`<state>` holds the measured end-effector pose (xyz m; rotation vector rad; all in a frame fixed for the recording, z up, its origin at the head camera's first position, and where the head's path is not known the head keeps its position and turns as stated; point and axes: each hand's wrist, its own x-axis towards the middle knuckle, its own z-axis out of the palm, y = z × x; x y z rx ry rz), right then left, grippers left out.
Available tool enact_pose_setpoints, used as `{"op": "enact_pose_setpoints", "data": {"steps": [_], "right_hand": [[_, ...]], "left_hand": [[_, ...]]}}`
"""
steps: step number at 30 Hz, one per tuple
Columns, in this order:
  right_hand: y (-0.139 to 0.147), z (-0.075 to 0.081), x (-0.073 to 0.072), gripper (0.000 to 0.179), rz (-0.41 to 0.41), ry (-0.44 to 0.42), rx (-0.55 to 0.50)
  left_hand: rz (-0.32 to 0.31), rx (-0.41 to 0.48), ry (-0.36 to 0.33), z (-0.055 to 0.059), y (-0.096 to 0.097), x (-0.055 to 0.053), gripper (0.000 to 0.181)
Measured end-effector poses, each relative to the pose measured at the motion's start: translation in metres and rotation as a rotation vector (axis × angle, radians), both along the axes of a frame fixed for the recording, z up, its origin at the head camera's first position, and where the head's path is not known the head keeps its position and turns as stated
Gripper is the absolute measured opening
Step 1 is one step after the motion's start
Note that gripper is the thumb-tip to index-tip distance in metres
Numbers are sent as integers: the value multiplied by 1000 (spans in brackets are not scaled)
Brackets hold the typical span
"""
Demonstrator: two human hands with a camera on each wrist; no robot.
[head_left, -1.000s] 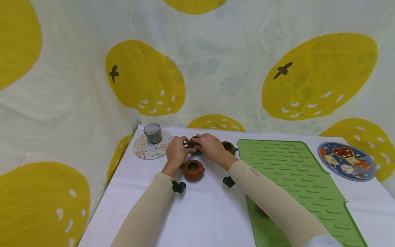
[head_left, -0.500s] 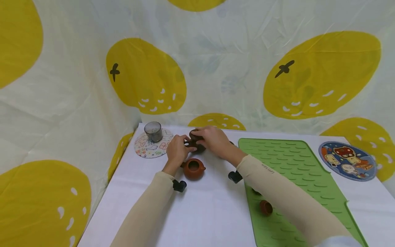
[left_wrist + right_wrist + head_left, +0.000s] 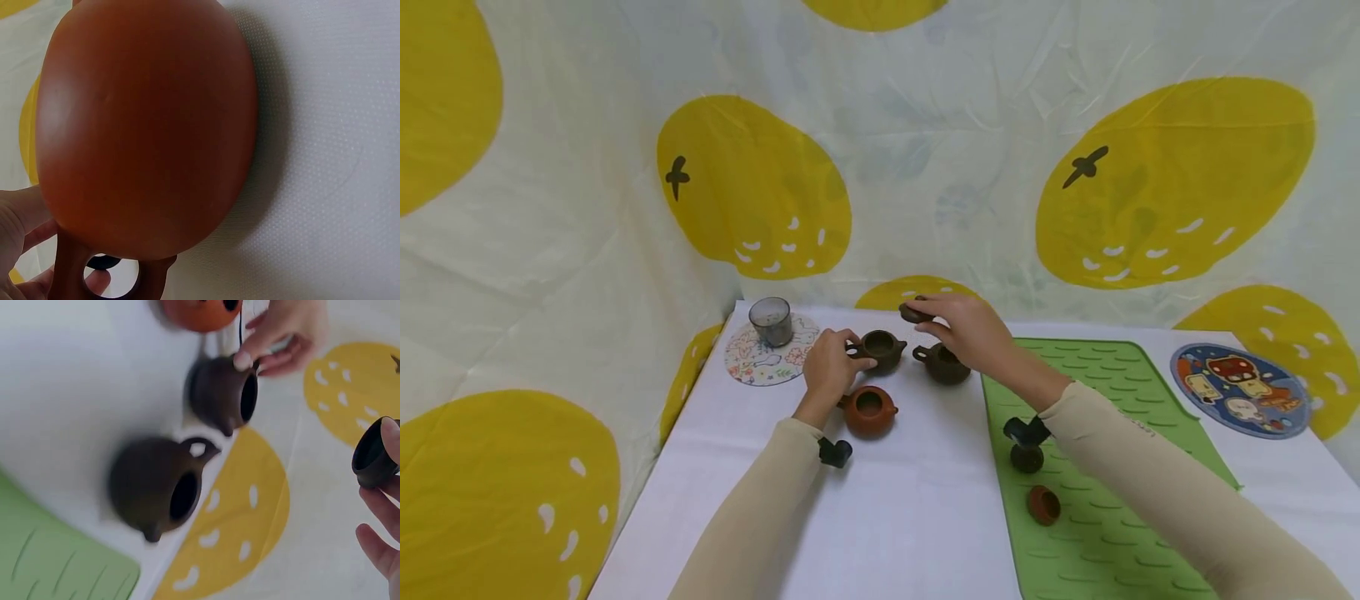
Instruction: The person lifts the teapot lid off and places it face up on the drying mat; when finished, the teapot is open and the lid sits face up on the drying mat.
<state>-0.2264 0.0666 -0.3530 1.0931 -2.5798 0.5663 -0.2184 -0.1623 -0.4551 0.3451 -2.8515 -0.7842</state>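
Note:
My left hand [image 3: 832, 363] pinches the handle of a dark brown teapot [image 3: 883, 352], which has an uncovered opening. My right hand [image 3: 970, 332] holds a small dark lid [image 3: 916, 311] in the air, up and to the right of that teapot. In the right wrist view the hollow inside of the lid [image 3: 373, 455] shows between thumb and fingers. Nearer to me sits a reddish-brown teapot [image 3: 869, 412], whose rounded body fills much of the left wrist view. Another dark teapot [image 3: 946, 367], uncovered, stands below my right hand.
A green ridged mat [image 3: 1120, 383] lies on the right, bearing a small dark round piece [image 3: 1027, 457] and a small reddish hollow piece [image 3: 1043, 505]. A grey glass cup [image 3: 771, 322] stands on a floral round mat [image 3: 762, 375]. A blue round mat [image 3: 1240, 392] is far right.
My right hand has lifted the lid off the dark teapot and moved up and right with it. My left hand keeps its place at the handle. The second dark teapot now shows more fully.

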Motion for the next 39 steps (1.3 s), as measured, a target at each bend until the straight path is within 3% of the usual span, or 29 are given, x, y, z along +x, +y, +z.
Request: {"op": "enact_pose_setpoints", "data": {"steps": [11, 18, 23, 31, 39], "right_hand": [[71, -5, 5, 41, -157, -29, 2], [99, -19, 9, 41, -204, -141, 27], [115, -36, 14, 39, -215, -197, 47], [130, -77, 17, 38, -205, -243, 73], [138, -90, 25, 34, -192, -273, 59]], "left_hand": [[-3, 7, 16, -1, -1, 1, 41], [-7, 11, 22, -1, 0, 2, 42], [-10, 10, 24, 0, 0, 3, 41], [-16, -2, 18, 0, -2, 4, 42], [-30, -14, 21, 1, -2, 3, 42]]}}
